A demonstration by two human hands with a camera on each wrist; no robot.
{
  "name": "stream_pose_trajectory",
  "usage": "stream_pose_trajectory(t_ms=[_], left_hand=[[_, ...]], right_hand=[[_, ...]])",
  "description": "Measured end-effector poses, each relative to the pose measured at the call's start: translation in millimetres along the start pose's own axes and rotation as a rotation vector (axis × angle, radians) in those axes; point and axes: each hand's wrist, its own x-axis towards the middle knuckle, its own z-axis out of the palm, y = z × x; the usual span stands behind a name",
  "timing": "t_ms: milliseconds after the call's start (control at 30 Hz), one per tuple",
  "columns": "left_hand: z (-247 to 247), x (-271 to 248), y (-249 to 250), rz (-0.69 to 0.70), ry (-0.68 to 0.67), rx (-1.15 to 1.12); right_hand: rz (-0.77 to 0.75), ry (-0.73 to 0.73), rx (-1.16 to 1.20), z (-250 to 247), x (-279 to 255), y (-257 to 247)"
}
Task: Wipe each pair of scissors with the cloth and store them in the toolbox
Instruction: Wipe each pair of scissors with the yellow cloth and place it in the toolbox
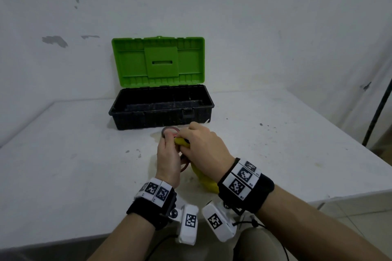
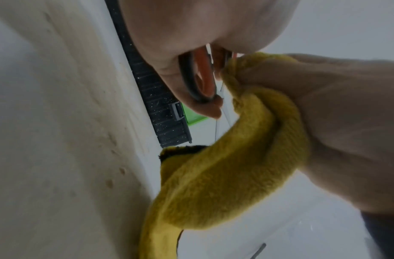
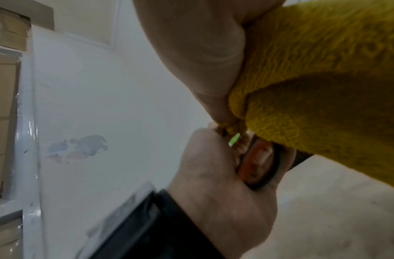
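Yellow cloth [image 1: 204, 178] one, right hand [image 1: 203, 146]; scissors [image 1: 169, 131] one, left hand [image 1: 167, 159]

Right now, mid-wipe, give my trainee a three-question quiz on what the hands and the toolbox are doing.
1. True or false: the toolbox lid stands open.
2. Which hand grips the yellow cloth? A) left hand B) right hand C) neither
3. Fill in: the left hand holds the scissors by their ____.

Key
1. True; the green lid is raised.
2. B; the right hand bunches it against the scissors.
3. Handles, the orange-lined loops.
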Motion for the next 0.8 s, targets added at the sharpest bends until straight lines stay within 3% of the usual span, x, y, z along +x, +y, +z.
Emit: stream_pose_trajectory(t_ms=[167,333,467,600,800], left_hand=[[-5,3,2,0.021,0.014,0.01],[-3,5,4,-0.026,0.011,0.0],[-2,5,3,-0.02,0.009,0.033],[-3,5,4,-0.014,0.027,0.063],[-1,4,7,-0.016,0.019,0.11]], right_hand=[[0.048,-0.026,0.005,0,-1,8],[0.069,0.085,0.063,-4,-1,20],[0.074,0.01,0.049,-1,-2,20],[0.108,0.085,0.044,-10,2,31],[-0.064,-0.113,-0.014,-1,-10,13]])
